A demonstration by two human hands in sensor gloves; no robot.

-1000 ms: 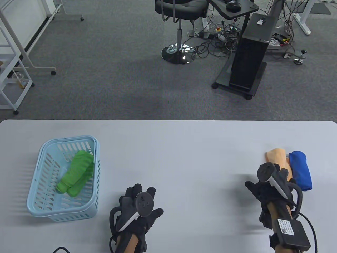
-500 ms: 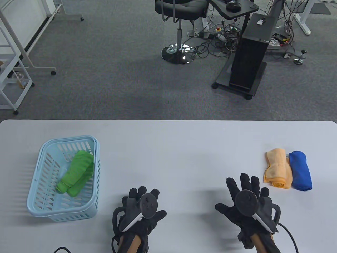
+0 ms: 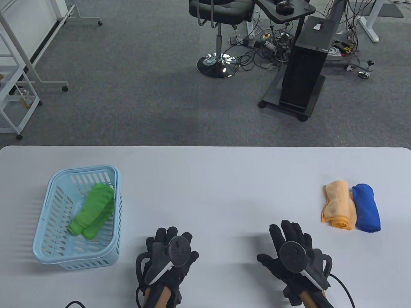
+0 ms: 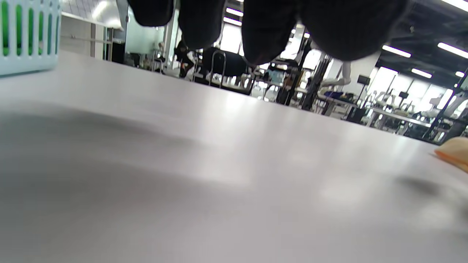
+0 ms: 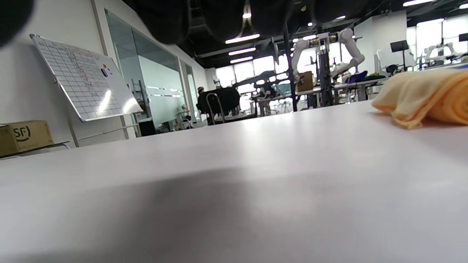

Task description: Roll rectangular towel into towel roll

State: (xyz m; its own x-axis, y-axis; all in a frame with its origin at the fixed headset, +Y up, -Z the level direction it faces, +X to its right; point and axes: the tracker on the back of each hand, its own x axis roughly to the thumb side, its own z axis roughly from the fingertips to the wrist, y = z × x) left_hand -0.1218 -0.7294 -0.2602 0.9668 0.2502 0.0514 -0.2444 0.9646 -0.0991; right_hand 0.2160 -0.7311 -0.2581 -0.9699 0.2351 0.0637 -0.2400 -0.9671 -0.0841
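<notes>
Right hand [image 3: 293,256] nearer — both empty.

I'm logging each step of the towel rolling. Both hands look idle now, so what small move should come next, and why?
Probably the left hand reaches left into the basket for the green towel. The orange roll and blue roll already lie rolled side by side on the table, and both the left and right hand are empty, fingers spread. The green towel, bunched, seems the one left to roll.
</notes>
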